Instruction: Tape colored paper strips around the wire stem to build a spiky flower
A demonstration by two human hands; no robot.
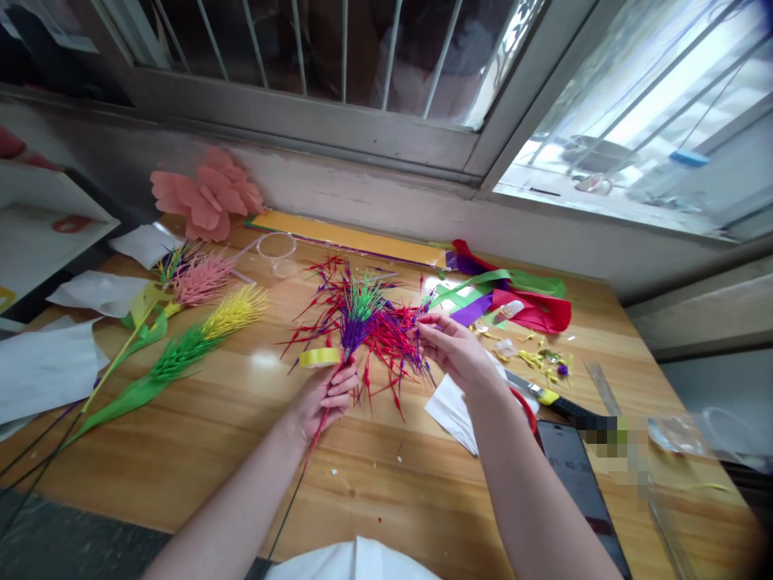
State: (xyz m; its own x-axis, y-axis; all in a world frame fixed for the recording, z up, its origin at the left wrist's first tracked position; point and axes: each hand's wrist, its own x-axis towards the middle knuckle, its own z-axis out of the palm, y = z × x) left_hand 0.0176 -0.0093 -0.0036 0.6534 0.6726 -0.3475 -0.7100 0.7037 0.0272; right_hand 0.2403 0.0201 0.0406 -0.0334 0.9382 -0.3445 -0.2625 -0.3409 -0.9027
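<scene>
My left hand (327, 397) is closed round the stem of a spiky paper flower (361, 316) with green, purple and red tips, held upright over the wooden table (199, 451). A roll of yellow tape (320, 357) sits just above that hand. My right hand (452, 348) pinches a thin red and purple spike at the flower's right side. Loose red and purple spikes (392, 342) lie scattered beneath the flower.
Finished green, yellow and pink paper stalks (199, 322) lie at the left, with a pink paper flower (208, 197) behind them. Coloured paper strips (513, 294), white paper sheets (42, 366), scissors (531, 395), a phone (573, 475) and a clear cup (276, 250) also rest on the table.
</scene>
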